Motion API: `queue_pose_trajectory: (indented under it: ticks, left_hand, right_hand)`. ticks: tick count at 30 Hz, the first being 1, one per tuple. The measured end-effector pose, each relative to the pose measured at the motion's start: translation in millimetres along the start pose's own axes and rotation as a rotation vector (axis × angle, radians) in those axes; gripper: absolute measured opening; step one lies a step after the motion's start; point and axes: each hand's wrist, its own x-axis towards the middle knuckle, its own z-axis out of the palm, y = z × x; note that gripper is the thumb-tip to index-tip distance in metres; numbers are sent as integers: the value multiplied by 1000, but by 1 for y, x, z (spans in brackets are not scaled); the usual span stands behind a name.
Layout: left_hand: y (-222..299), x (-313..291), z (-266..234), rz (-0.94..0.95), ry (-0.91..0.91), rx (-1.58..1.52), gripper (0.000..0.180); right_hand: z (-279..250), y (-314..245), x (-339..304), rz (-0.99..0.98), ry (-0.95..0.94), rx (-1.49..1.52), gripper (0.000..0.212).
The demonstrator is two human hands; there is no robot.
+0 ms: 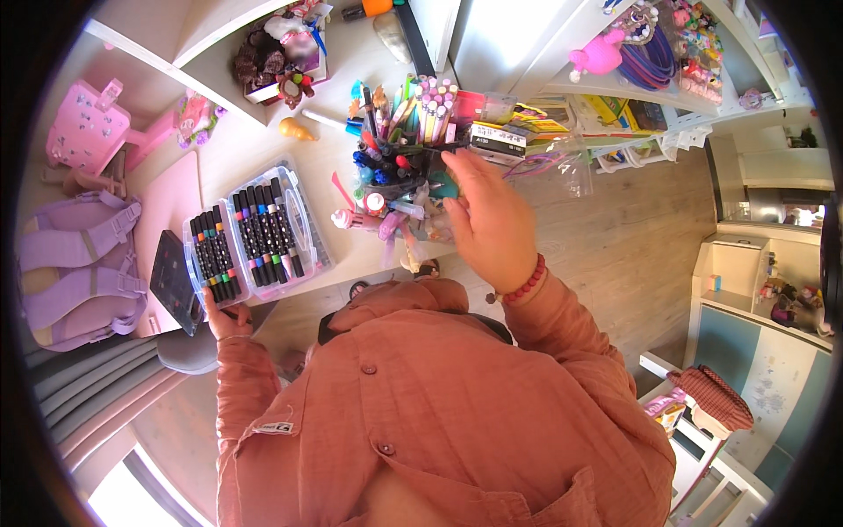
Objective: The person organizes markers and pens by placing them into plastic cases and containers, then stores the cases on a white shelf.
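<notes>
Bracing the left grip (pixel 226 323) at the near-left corner of a clear, hard-plastic marker case (pixel 310 230), laying a finger against its rim but not being able to tell a light touch from a firm hold. Lying open on the left part of a smooth, pale worktop (pixel 248 151), close to the near edge, and showing two side-by-side rows of slim, black-barrelled markers (pixel 265 230) with white flecks and coloured bands. Pointing lengthwise away from the body, with long axes running nearly parallel and leaning left at the far ends; not being able to tell tip from tail.

Hovering to the right, spreading the right grip (pixel 492 215) wide between thumb and fingers, right beside a dense, bristling cluster of pens (pixel 432 112), while leaving any contact there unclear. Wearing a bracelet (pixel 527 283) of round red beads beneath a creased, rust-coloured cloth sleeve (pixel 571 329). Flanking the case on the left with a thin, dark slab (pixel 174 281) and softly padded purple straps (pixel 79 285); setting a glossy, gourd-shaped yellow ornament (pixel 297 129) beyond.
</notes>
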Motion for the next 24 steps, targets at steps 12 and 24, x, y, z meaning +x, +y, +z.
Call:
queue_pose_trajectory:
  ticks: [12,24]
  left_hand:
    - [2,-9,11,26,-36,25,44]
    - [-1,-3,1,40,-61,19,43]
  right_hand:
    - [7,-5,15,-118,-40,92,36]
    - [7,-6,37,-126,-95,54,38]
